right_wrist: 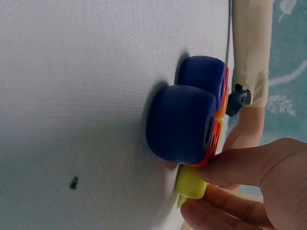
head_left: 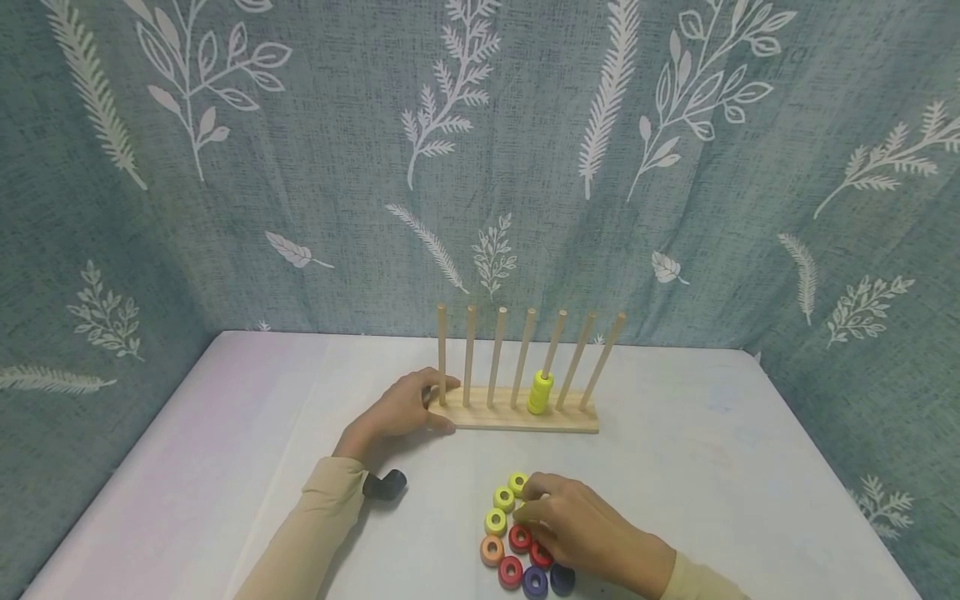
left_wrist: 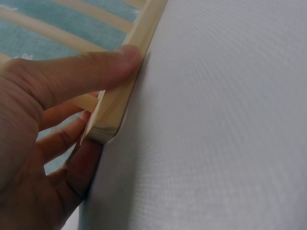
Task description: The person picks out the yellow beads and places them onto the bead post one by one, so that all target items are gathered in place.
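A wooden peg rack (head_left: 525,421) stands on the table, with a row of several upright pegs on a flat base. Yellow rings (head_left: 539,393) are stacked on its fifth peg from the left. My left hand (head_left: 405,406) grips the left end of the base, thumb (left_wrist: 112,67) along the front edge and fingers behind. Nearer me, my right hand (head_left: 581,525) pinches a yellow ring (right_wrist: 191,183) between thumb and fingers, among the loose rings on the table. Beside it in the right wrist view sits a dark blue ring (right_wrist: 180,124).
Left of the right hand lie more yellow rings (head_left: 495,522), an orange ring (head_left: 492,551), red rings (head_left: 511,572) and a purple-blue ring (head_left: 535,582). A leaf-patterned curtain (head_left: 360,167) surrounds the white table (head_left: 712,467) at the back and sides.
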The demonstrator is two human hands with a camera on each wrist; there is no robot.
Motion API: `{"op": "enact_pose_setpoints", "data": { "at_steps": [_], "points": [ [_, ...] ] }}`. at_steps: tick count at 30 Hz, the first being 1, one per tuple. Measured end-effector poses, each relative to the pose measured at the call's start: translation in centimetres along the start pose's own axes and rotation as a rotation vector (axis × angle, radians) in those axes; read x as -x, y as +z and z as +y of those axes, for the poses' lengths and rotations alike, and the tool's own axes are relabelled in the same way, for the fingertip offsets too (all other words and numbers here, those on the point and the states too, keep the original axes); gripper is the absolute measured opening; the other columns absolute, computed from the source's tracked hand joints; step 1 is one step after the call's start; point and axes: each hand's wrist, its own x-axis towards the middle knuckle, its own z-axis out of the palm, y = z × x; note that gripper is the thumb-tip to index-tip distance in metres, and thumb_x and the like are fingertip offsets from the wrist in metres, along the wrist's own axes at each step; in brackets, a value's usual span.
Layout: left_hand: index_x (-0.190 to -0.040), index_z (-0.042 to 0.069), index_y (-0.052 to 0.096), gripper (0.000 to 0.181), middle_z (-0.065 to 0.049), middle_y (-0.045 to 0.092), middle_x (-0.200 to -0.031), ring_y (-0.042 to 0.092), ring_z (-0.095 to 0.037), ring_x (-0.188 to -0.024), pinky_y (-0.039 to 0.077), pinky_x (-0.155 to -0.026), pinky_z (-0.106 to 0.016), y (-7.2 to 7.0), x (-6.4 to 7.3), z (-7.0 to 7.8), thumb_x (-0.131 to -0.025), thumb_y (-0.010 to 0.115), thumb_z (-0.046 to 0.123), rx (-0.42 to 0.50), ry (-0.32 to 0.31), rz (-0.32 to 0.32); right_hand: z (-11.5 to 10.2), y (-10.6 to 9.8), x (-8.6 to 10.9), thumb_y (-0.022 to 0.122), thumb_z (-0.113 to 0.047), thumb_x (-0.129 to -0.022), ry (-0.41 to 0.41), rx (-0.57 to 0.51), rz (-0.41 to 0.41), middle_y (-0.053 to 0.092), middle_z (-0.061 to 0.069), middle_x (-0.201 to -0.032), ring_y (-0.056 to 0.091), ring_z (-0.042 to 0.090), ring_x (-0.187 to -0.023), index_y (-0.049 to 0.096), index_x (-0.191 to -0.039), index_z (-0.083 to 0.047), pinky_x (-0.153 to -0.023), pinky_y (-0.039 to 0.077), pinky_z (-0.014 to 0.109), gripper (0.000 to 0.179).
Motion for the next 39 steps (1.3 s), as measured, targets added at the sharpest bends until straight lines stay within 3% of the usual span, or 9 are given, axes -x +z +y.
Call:
{"op": "enact_pose_setpoints", "data": {
  "at_steps": [15, 39],
  "points": [
    [-0.131, 0.012, 0.065, 0.068, -0.003, 0.061, -0.132, 0.049, -0.031, -0.131, 0.039, -0.107, -0.050, 0.0, -0.1, -0.1, -0.070, 0.093, 0.020, 0.005, 0.008, -0.005, 0.2, 0.0, -0.1, 0.083, -0.006, -0.081, 0.088, -0.052, -0.073, 0.065, -0.007, -0.097, 0.062, 0.001, -0.092, 0.077, -0.093, -0.015, -0.081, 0.053, 0.017, 0.016],
    [-0.124, 0.013, 0.067, 0.061, -0.001, 0.061, -0.133, 0.048, -0.030, -0.132, 0.040, -0.107, -0.048, 0.0, -0.2, -0.2, -0.069, 0.093, 0.018, 0.031, 0.012, -0.013, 0.0, -2.0, -0.2, 0.078, 0.003, -0.080, 0.121, 0.005, -0.024, 0.068, -0.003, -0.099, 0.065, 0.008, -0.093, 0.078, -0.098, -0.012, -0.082, 0.055, 0.023, 0.023]
  ]
}}
